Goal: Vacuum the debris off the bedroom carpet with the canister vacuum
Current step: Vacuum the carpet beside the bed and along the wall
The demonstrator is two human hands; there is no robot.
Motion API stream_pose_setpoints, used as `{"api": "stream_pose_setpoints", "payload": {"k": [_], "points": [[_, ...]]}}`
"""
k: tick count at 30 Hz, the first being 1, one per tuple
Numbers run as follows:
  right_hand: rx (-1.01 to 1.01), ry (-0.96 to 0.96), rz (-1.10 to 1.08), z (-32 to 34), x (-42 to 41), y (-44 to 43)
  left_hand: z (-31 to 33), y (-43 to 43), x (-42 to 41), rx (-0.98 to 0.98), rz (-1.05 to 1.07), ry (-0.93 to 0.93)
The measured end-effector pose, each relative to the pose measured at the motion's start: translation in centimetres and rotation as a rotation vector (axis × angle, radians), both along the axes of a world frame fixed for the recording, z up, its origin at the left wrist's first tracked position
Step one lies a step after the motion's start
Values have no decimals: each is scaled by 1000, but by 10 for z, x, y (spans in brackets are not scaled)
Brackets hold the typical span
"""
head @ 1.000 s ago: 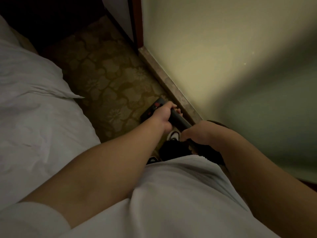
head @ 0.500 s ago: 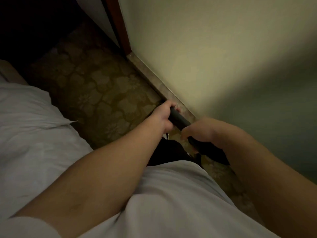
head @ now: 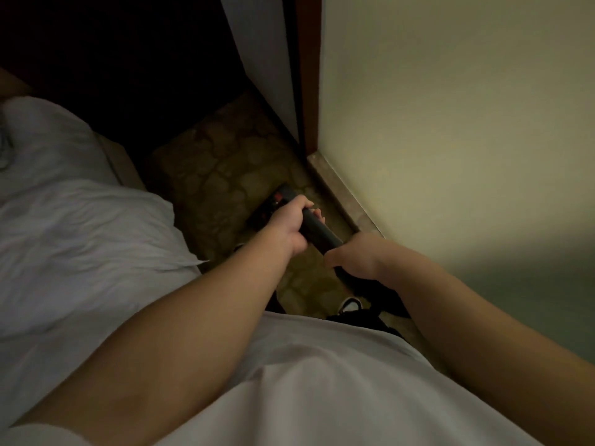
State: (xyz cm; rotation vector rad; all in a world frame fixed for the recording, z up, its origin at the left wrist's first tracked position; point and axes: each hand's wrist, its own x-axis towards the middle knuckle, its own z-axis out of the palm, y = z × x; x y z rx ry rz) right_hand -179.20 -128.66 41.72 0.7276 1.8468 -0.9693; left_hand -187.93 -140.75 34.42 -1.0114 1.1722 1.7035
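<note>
While floor head (head: 273, 204) rests on carpet (head: 219, 169), left hand (head: 289, 225), right hand (head: 357, 257) fingers (head: 317, 214) grip wand (head: 318, 231).

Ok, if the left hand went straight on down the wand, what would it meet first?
Probably the floor head, just beyond the left hand at the end of the wand, then carpet. The view is dim, so depth is uncertain.

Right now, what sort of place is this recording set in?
Probably a bedroom, perhaps a hotel room: white bedding at left, floral-patterned carpet in the narrow strip beside it, and a plain wall with a baseboard at right.
</note>
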Motion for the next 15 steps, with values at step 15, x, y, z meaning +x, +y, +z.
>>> {"api": "stream_pose_setpoints", "payload": {"k": [15], "points": [[-126, -19, -150, -34, -269, -194, -24, -190, -280, -95, -62, 2]]}}
